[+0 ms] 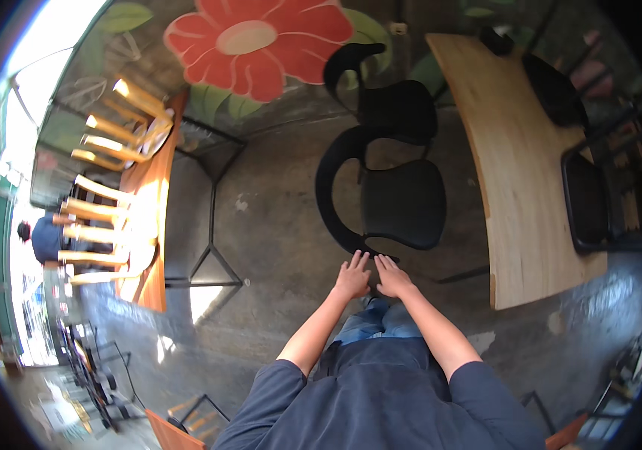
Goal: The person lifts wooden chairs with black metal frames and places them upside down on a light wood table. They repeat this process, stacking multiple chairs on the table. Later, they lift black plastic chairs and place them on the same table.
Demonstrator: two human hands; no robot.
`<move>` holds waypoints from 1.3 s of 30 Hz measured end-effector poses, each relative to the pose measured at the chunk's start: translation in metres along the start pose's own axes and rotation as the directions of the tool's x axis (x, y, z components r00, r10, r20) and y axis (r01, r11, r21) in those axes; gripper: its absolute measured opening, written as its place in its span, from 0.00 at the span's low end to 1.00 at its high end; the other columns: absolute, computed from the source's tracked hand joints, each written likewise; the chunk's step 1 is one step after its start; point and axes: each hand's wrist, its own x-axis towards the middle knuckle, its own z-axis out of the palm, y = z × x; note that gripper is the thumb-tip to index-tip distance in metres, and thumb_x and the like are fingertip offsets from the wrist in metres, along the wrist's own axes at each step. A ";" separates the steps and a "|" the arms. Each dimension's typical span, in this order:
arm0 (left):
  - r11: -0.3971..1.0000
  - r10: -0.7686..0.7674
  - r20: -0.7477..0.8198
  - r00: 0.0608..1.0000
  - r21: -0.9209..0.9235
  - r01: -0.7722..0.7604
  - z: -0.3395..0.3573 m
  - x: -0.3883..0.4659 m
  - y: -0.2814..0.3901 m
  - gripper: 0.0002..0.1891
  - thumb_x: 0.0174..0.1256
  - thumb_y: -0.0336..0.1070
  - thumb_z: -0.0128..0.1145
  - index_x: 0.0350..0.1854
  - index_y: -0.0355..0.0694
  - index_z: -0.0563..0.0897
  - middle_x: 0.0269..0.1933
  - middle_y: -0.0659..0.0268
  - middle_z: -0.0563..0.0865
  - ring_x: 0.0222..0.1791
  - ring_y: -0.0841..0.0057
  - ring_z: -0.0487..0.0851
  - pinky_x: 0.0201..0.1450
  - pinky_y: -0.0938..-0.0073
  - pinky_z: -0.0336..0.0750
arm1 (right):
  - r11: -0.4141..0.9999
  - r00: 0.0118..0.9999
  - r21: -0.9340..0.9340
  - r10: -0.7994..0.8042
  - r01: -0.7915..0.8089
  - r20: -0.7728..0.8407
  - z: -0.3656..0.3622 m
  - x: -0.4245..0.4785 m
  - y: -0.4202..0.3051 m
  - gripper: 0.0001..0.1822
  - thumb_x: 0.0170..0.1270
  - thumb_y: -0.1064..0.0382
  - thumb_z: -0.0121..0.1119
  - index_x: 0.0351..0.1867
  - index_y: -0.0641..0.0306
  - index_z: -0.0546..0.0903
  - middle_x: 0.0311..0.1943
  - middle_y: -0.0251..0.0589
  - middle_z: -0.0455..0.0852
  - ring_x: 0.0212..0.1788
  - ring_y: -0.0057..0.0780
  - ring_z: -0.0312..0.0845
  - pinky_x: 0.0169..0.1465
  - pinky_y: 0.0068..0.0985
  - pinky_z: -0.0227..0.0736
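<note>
My left hand (353, 277) and my right hand (393, 277) reach forward side by side, palms down, fingers extended and slightly apart. Their fingertips are at the near end of the curved backrest of a black chair (402, 203); whether they press on it or hover just above, I cannot tell. Neither hand is wrapped around anything. The chair's dark seat faces a wooden table (529, 185) on the right. Just beyond it stands a second black chair (396, 109) of the same shape, also beside the table.
On the left, a wooden table (155, 247) with a black metal frame carries upturned stools (101, 211) with wooden legs. More black chairs (588, 202) line the right table's far side. A person (46, 239) is beyond the stools. A flower mural (259, 42) covers the wall ahead.
</note>
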 end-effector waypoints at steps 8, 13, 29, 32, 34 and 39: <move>0.996 -0.012 0.211 0.978 -0.085 0.030 0.024 -0.047 0.038 0.28 0.58 0.50 0.68 0.62 0.49 0.83 0.80 0.56 0.60 0.81 0.57 0.55 0.69 0.47 0.71 | 0.972 0.991 0.228 -0.074 0.048 0.109 0.050 -0.047 0.008 0.50 0.60 0.54 0.68 0.79 0.69 0.55 0.80 0.56 0.53 0.82 0.47 0.47 0.81 0.35 0.50; 0.964 0.031 0.316 0.948 -0.261 0.056 0.065 -0.074 0.050 0.25 0.60 0.50 0.66 0.61 0.54 0.83 0.78 0.58 0.65 0.79 0.56 0.59 0.72 0.45 0.67 | 0.932 0.997 0.362 -0.014 -0.016 0.080 0.110 -0.111 0.020 0.45 0.61 0.54 0.67 0.76 0.71 0.61 0.78 0.56 0.59 0.80 0.49 0.53 0.80 0.35 0.52; 0.375 -0.141 0.232 0.963 -0.887 0.269 0.129 -0.160 -0.017 0.17 0.65 0.36 0.57 0.56 0.40 0.84 0.52 0.57 0.89 0.54 0.65 0.86 0.60 0.65 0.79 | 0.143 0.878 0.965 0.461 -0.219 0.131 0.052 -0.086 0.039 0.38 0.71 0.47 0.62 0.77 0.58 0.63 0.56 0.42 0.84 0.51 0.32 0.81 0.50 0.37 0.79; 0.536 -0.126 0.271 0.954 -0.791 0.295 0.122 -0.178 -0.036 0.18 0.64 0.39 0.58 0.55 0.41 0.84 0.51 0.57 0.90 0.53 0.63 0.87 0.57 0.64 0.80 | -0.261 0.863 0.963 0.500 0.075 0.068 0.019 -0.037 0.017 0.30 0.66 0.41 0.61 0.64 0.54 0.72 0.58 0.41 0.83 0.52 0.37 0.82 0.60 0.47 0.72; 0.575 -0.158 0.264 0.951 -0.759 0.307 0.123 -0.183 -0.050 0.18 0.63 0.41 0.58 0.54 0.42 0.85 0.51 0.57 0.90 0.53 0.62 0.87 0.56 0.63 0.80 | -0.470 0.842 0.853 0.535 0.227 0.071 0.003 0.000 0.014 0.25 0.63 0.42 0.57 0.56 0.51 0.74 0.56 0.42 0.84 0.51 0.40 0.83 0.63 0.52 0.69; 0.355 -0.400 0.269 0.876 -0.836 0.419 0.155 -0.233 -0.044 0.17 0.62 0.44 0.60 0.52 0.45 0.86 0.52 0.58 0.89 0.55 0.60 0.86 0.58 0.61 0.78 | -0.636 0.799 0.614 0.602 0.467 0.015 -0.017 0.040 -0.015 0.26 0.58 0.47 0.47 0.57 0.53 0.71 0.53 0.48 0.86 0.55 0.50 0.83 0.61 0.51 0.71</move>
